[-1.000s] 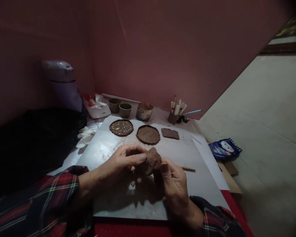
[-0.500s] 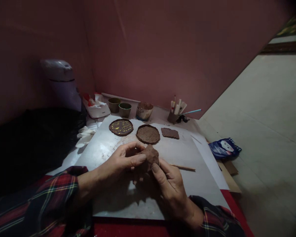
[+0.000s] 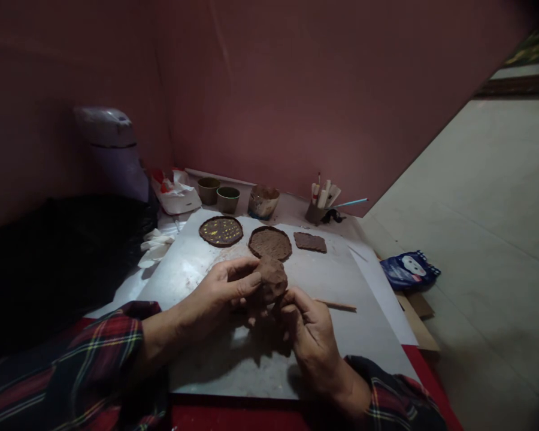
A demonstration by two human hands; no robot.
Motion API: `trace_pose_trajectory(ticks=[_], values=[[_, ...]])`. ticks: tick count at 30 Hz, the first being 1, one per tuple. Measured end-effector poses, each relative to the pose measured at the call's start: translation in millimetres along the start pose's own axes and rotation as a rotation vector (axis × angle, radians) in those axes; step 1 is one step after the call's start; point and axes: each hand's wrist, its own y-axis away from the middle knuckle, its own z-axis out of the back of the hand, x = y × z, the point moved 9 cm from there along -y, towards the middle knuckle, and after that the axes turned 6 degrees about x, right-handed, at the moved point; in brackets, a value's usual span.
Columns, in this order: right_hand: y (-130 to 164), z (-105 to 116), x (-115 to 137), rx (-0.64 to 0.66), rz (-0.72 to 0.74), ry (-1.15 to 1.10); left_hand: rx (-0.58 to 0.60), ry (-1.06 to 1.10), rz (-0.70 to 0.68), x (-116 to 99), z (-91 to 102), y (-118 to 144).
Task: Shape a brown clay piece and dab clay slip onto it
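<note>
A: Two hands on one clay lump (image 3: pixel 272 279); left hand (image 3: pixel 222 290) grips it from 9 o'clock, right hand (image 3: pixel 308 326) pinches it from 5 o'clock, above the grey board (image 3: pixel 341 281).

B: yep; plain clay disc (image 3: pixel 270 243) at 12 o'clock just beyond it; dotted disc (image 3: pixel 221 231) at 11; wooden stick (image 3: pixel 339 305) at 3.

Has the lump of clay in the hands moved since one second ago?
Yes. The clay lump has shifted slightly left and away from the person, closer to the plain clay disc, which has stayed put. Both the left hand and right hand hold it.
</note>
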Motion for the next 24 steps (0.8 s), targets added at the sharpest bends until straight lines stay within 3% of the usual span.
trace_pose_trajectory(ticks=[5,13,20,24], values=[[-2.6,-3.9,3.5,0.038,0.000,0.049,-0.052,-0.123,-0.009,-1.5,5.1,-0.2],[-0.3,-4.1,6.3,0.042,-0.042,-0.015,-0.029,-0.248,0.003,-3.6,6.2,1.0],[-0.9,-1.0,6.4,0.011,0.019,0.035,-0.018,-0.025,0.006,-2.5,0.0,-0.9],[-1.7,1.3,3.8,-0.009,0.032,0.058,-0.007,-0.043,-0.003,-1.5,-0.1,-2.1]])
